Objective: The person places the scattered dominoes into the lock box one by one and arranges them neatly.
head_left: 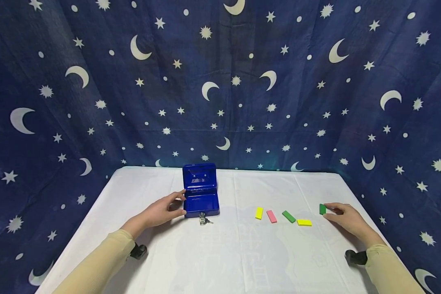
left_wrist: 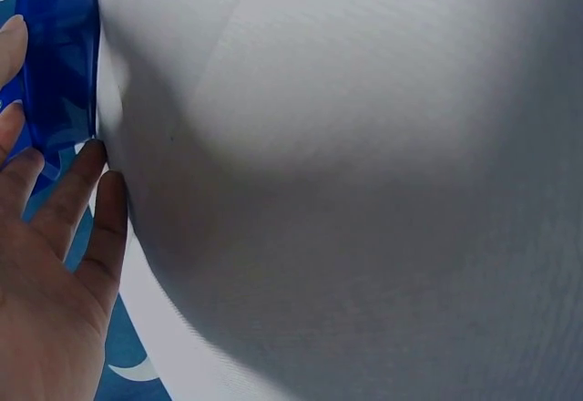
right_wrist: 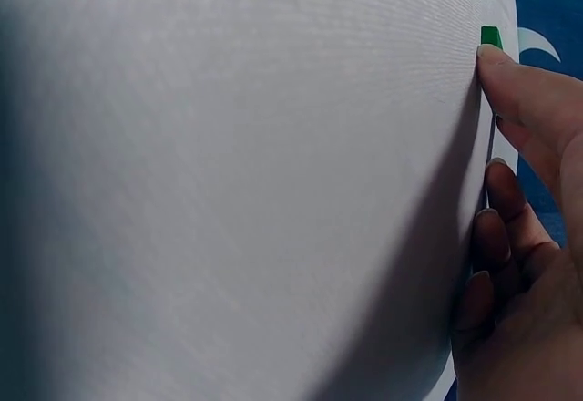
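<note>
A blue metal cash box (head_left: 201,202) stands at the left middle of the table with its lid (head_left: 199,176) raised. Against its left side rest the thumb and fingertips of my left hand (head_left: 165,210), the fingers spread and fairly straight in the left wrist view. Keys (head_left: 205,219) hang at the lock on the box's front. Far to the right, my right hand (head_left: 344,218) pinches a green block (head_left: 322,209) between thumb and fingers, close over the cloth. In the right wrist view only the end of that green block (right_wrist: 491,35) shows past the thumb.
Between the box and my right hand lie a yellow block (head_left: 259,213), a pink block (head_left: 271,216), another green block (head_left: 288,217) and a second yellow block (head_left: 304,223). A white cloth (head_left: 235,253) covers the table. Behind it hangs a dark blue curtain (head_left: 242,114) with moons and stars.
</note>
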`<state>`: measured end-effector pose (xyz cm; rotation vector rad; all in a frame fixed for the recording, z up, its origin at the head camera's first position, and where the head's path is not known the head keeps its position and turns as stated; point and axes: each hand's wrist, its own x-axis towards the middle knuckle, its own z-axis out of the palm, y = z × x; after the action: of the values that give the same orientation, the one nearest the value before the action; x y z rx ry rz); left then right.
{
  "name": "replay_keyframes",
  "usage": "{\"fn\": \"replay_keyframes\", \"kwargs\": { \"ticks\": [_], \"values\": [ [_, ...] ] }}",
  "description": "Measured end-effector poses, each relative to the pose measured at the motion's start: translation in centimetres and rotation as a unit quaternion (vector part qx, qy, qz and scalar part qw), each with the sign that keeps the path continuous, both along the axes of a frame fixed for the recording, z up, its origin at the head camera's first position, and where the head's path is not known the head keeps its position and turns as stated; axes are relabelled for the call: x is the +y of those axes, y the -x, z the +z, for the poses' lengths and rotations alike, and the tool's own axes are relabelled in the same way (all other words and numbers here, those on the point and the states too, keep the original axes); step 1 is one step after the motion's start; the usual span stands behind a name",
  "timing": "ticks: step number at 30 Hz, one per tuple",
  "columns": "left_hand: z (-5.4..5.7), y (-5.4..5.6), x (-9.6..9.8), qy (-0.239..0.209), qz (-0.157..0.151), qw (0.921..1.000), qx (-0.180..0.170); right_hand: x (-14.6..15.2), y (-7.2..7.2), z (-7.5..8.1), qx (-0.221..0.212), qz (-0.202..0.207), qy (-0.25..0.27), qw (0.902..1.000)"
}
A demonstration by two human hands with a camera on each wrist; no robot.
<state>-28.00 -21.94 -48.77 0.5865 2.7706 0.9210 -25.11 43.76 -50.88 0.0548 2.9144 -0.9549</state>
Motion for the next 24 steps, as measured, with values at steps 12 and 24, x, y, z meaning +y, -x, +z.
{"fn": "replay_keyframes", "kwargs": {
  "ticks": [12, 24],
  "values": [
    [0.05, 0.03, 0.00, -0.002, -0.001, 1.0000, -0.002, -0.30, -0.01, 0.40, -0.003, -0.007, -0.003, 1.0000],
    [0.26, -0.07, 0.10, -0.008, 0.005, 0.9999, -0.009, -0.52, -0.06, 0.56, 0.001, -0.006, -0.008, 0.9999]
  ]
}}
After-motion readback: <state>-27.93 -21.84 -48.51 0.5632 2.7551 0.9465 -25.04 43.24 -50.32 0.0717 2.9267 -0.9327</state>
